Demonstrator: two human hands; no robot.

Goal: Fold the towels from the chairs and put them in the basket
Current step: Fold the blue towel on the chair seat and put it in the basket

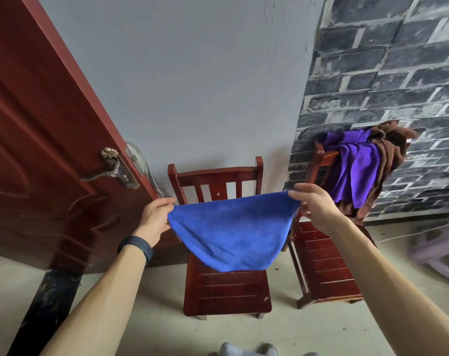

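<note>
Left grip [155, 219] and right grip [318, 204] pinch blue towel [231, 235] corners; it sags between.

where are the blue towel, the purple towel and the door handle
blue towel [231, 235] head view, middle of the hanging cloth
purple towel [356, 165] head view, its wide hanging part
door handle [120, 167] head view, its metal backplate
</note>
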